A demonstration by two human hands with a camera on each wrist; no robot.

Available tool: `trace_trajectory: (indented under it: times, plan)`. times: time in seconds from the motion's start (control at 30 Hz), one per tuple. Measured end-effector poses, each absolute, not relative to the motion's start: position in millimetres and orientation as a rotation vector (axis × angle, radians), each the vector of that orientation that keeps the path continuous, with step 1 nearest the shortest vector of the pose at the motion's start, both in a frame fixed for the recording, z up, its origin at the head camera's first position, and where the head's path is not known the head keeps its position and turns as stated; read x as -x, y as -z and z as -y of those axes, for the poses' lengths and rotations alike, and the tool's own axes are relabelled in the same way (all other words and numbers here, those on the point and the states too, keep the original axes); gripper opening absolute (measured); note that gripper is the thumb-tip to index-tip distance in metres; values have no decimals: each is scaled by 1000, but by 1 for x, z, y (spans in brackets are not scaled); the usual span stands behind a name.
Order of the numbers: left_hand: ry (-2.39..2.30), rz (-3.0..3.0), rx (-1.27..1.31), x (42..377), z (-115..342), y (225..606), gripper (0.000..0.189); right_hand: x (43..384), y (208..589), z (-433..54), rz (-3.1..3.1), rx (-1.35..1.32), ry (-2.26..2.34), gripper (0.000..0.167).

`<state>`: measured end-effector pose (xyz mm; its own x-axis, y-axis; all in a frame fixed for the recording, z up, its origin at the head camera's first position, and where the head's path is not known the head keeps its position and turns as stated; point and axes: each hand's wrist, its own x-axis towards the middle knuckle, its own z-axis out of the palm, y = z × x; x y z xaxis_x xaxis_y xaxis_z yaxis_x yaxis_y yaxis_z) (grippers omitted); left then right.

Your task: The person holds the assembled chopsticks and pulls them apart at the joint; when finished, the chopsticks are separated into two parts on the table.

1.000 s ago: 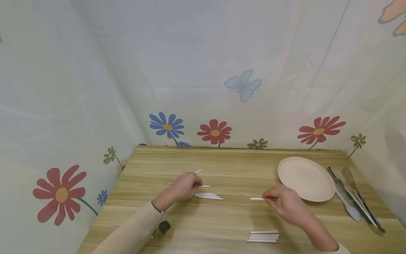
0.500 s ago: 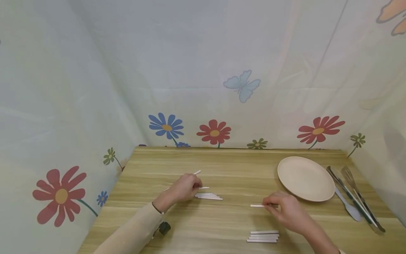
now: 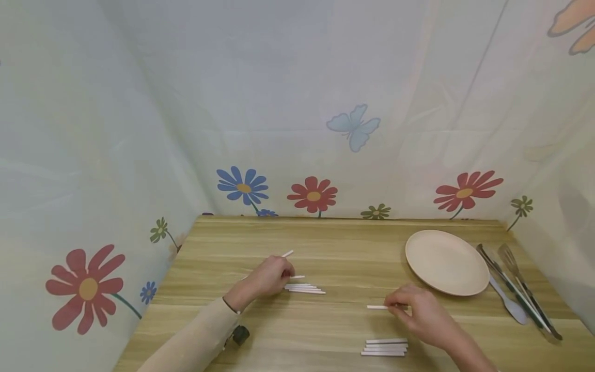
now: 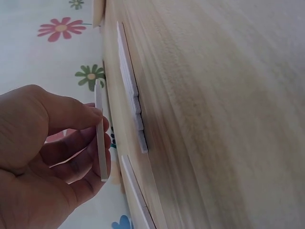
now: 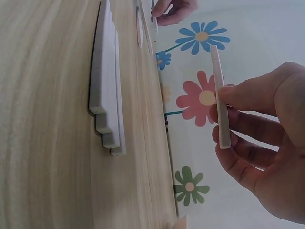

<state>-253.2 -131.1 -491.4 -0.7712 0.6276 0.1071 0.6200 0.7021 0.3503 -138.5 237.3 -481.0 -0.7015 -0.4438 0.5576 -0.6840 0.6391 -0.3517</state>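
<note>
My left hand (image 3: 271, 278) pinches a slim white square-edged stick (image 4: 101, 148) between thumb and fingers, raised off the table in the left wrist view. Just beside it lies a row of several similar white sticks (image 3: 306, 290), their ends staggered. One more stick (image 3: 288, 253) pokes out behind the left hand, partly hidden by it. On the right, my right hand (image 3: 418, 312) holds another white stick (image 5: 220, 105) by thumb and fingertips, its free end pointing left in the head view. Nearer the front lies a second row of several sticks (image 3: 384, 347).
A round beige plate (image 3: 447, 263) sits at the right of the wooden table (image 3: 344, 248). Beyond it are a grey spoon (image 3: 511, 306), a fork-like slotted utensil (image 3: 511, 261) and tongs (image 3: 502, 276). A flower-patterned curtain (image 3: 279, 93) closes off the back and sides.
My right hand has come toward the front with its stick, closer to the front row. The left hand has barely shifted and keeps its stick. Both rows lie as before.
</note>
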Motion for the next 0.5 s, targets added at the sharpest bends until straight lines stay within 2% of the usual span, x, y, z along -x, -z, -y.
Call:
trace_trajectory:
  times: [0.5]
  plan:
    - [-546,-2862,-1101,256,131,498,13,134,485,-237,2492,-883,-753,29]
